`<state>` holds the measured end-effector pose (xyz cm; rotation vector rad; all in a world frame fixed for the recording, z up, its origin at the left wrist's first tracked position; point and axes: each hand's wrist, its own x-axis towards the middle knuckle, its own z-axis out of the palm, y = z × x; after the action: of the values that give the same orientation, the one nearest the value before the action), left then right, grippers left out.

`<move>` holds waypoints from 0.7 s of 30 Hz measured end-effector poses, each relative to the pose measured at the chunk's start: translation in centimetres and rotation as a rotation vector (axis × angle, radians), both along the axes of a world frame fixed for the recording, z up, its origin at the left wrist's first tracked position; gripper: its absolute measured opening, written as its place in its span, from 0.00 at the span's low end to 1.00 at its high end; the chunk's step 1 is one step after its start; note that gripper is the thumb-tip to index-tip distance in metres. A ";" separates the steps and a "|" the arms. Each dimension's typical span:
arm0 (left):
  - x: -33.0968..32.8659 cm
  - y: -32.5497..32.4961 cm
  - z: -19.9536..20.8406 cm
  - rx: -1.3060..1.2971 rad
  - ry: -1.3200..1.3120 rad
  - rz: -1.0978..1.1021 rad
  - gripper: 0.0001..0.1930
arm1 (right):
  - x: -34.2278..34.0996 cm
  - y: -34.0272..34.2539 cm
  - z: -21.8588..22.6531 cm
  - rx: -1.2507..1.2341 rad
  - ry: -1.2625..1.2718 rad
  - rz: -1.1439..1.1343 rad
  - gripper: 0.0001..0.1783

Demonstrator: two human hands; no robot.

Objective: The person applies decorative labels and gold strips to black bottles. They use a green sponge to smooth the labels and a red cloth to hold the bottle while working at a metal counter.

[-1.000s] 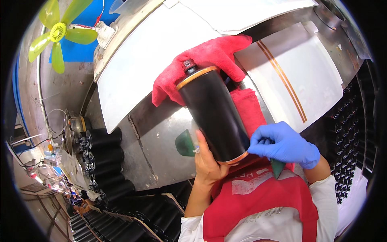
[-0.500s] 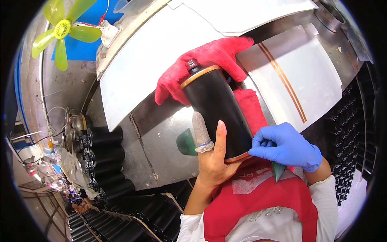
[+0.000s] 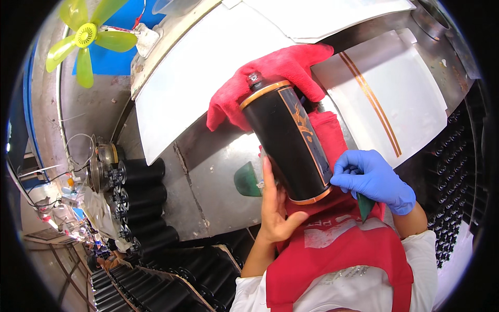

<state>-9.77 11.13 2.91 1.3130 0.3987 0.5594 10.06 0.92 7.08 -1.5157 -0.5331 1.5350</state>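
Black bottle [image 3: 278, 138] has rolled; gold-patterned panel [image 3: 302, 125] now shows, so that face looks reachable. Neck over red cloth [image 3: 291, 60], above bench [image 3: 213, 171]. Left hand's [image 3: 275, 221] grip spread alongside; right hand's [image 3: 377, 179] fingertips together at base, contents unclear. Green scraper [image 3: 247, 179] crowds left; striped sheet [image 3: 387, 96] borders right.

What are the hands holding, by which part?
Right hand holds a green piece by its upper end; left hand lies along the black bottle low down, grip unclear.
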 end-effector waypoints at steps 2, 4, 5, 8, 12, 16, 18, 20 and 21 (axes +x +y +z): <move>0.4 0.1 0.4 -0.175 -0.136 0.016 0.52 | -0.2 0.1 -0.2 -0.019 0.092 -0.035 0.08; 1.0 0.0 1.5 -0.255 -0.163 0.044 0.50 | -0.4 0.1 -0.5 -0.009 0.106 -0.047 0.07; 1.3 -0.2 1.9 -0.215 -0.128 0.060 0.50 | -0.4 0.1 -0.6 -0.004 0.112 -0.052 0.07; 2.2 -0.9 2.8 -0.151 -0.040 0.101 0.50 | -0.7 0.1 -0.7 0.001 0.123 -0.078 0.07; 3.2 -2.0 3.0 -0.130 0.011 0.148 0.53 | -0.7 -0.1 -1.3 0.031 0.132 -0.156 0.08; 3.0 -2.0 2.2 0.247 0.230 0.172 0.61 | 1.6 -2.4 -3.5 0.127 0.470 -0.577 0.11; 3.2 -1.7 2.4 0.466 0.340 0.200 0.65 | 2.1 -3.8 -3.4 0.093 0.323 -0.678 0.17; 3.3 -1.6 2.3 0.560 0.371 0.211 0.67 | 1.4 -4.2 -1.6 0.139 0.037 -0.650 0.19; 3.1 -1.5 2.0 0.553 0.360 0.213 0.66 | 0.7 -4.1 -0.2 0.162 -0.099 -0.627 0.20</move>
<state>-6.63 9.61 4.91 1.9293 0.7202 0.6365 10.72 -3.18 6.84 -1.4540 -0.1953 0.9152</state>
